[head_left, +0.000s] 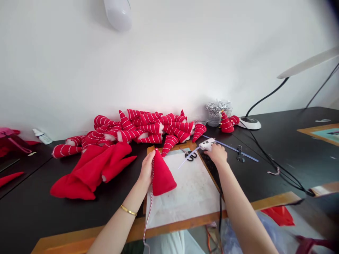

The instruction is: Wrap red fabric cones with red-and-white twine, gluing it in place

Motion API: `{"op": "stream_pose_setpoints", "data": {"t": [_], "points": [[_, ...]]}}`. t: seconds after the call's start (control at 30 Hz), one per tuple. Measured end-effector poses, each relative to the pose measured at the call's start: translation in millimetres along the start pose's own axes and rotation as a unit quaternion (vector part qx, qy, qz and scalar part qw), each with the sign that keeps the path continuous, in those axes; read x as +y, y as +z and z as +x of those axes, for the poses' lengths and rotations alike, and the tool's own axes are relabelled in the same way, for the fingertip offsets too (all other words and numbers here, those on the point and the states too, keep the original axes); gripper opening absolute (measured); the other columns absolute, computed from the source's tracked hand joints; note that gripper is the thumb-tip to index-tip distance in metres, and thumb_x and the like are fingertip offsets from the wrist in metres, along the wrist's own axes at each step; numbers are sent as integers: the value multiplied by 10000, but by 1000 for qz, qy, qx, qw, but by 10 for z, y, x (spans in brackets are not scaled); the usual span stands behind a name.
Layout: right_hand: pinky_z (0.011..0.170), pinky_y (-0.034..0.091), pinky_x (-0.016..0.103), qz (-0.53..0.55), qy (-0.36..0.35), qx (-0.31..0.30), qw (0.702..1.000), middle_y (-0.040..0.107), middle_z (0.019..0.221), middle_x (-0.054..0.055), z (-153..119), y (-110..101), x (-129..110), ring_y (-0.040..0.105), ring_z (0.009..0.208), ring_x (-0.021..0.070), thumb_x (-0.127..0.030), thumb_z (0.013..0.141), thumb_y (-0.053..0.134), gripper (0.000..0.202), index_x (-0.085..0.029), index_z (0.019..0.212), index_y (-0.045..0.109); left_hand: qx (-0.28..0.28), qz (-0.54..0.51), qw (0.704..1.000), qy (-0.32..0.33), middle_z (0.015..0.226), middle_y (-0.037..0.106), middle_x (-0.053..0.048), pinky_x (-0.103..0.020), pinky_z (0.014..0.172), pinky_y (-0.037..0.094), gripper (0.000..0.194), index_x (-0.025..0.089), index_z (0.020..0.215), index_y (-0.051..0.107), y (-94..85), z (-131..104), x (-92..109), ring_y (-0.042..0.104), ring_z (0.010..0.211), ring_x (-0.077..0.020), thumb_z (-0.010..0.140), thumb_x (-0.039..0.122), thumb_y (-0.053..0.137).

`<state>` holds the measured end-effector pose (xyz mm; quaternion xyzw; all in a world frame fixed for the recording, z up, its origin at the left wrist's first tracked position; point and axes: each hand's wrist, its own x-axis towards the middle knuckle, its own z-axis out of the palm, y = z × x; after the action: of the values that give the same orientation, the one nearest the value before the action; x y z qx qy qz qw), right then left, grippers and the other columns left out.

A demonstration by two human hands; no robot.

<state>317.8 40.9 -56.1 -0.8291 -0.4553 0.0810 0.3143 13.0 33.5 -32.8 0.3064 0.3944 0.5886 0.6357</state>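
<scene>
Left hand (147,168) and right hand (217,153) reach forward, apart, fingers (208,153) curled

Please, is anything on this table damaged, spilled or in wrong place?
No spill or damage shows. A short striped scrap lies by the black cables, apart from the long cord at the left hand; perhaps dropped there.

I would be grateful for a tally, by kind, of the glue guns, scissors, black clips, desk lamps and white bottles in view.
Glue gun: 1
Scissors: 1
Black clip: 1
Desk lamp: 1
White bottle: 1
Total: 5
</scene>
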Motion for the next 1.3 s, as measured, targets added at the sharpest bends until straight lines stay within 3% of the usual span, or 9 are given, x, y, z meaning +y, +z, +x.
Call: {"op": "stream_pose_setpoints", "data": {"t": [0.1,0.23,0.33,0.4,0.47,0.67,0.93,1.1,1.3], "points": [[955,333,617,4,-2,24,1000,600,1190,312,-13,-93,54,458,1243,478,-200,724,782,239,-113,919,674,1,-10,1000,19,623,658,38,-220,523,448,312,174,751,664,3,12,17,539,502,-97,636,399,846],[1056,325,535,101,-122,18,987,581,1324,192,-236,-127,-418,434,1311,380,-256,835,693,245,-197,1072,675,-22,-18,999,45,649,669,29,-228,540,457,316,177,808,678,118,2,134,563,536,-112,648,396,841],[995,446,455,373,-275,-278,841,675,1198,106,-587,-47,-925,594,1154,296,-386,887,644,345,-227,1193,642,-48,1,996,78,644,651,30,-219,550,440,301,173,796,674,210,-15,259,547,548,-102,680,409,821],[959,487,420,460,-263,-454,717,677,1197,76,-823,52,-1157,634,1094,264,-440,864,677,451,-238,1261,606,-59,40,993,99,665,650,21,-220,576,439,313,165,795,677,202,-17,301,548,576,-103,695,429,810],[901,516,379,508,-201,-517,659,691,1143,63,-981,171,-1253,664,1008,237,-433,818,738,478,-231,1233,616,-73,92,987,108,726,661,0,-233,619,450,348,161,846,688,121,-7,290,575,637,-120,725,474,780],[708,525,335,608,-15,-381,696,692,947,44,-994,487,-1100,670,808,212,-434,770,774,398,-231,1073,615,-99,242,957,123,695,574,22,-240,582,409,419,189,831,601,-195,32,119,532,608,-120,796,602,663],[762,493,361,553,-74,-268,786,665,984,60,-943,541,-1062,623,898,234,-584,828,641,421,-215,1031,627,-232,220,944,-87,1080,674,-73,-308,789,496,536,208,1150,576,-136,-140,81,657,922,-210,713,401,820],[791,492,343,645,-65,-353,674,664,1036,56,-882,544,-1057,617,938,214,-641,844,607,432,-242,1009,632,-308,173,926,-130,970,704,-66,-295,783,490,455,173,1101,647,-210,-127,235,661,857,-194,723,377,797],[427,233,200,632,-88,-409,652,347,570,-100,-813,414,-1030,256,450,56,-478,767,782,344,-209,874,597,-258,419,863,119,1193,666,-85,-429,932,491,569,220,1207,587,-235,4,224,635,1071,-273,686,264,812]]}}
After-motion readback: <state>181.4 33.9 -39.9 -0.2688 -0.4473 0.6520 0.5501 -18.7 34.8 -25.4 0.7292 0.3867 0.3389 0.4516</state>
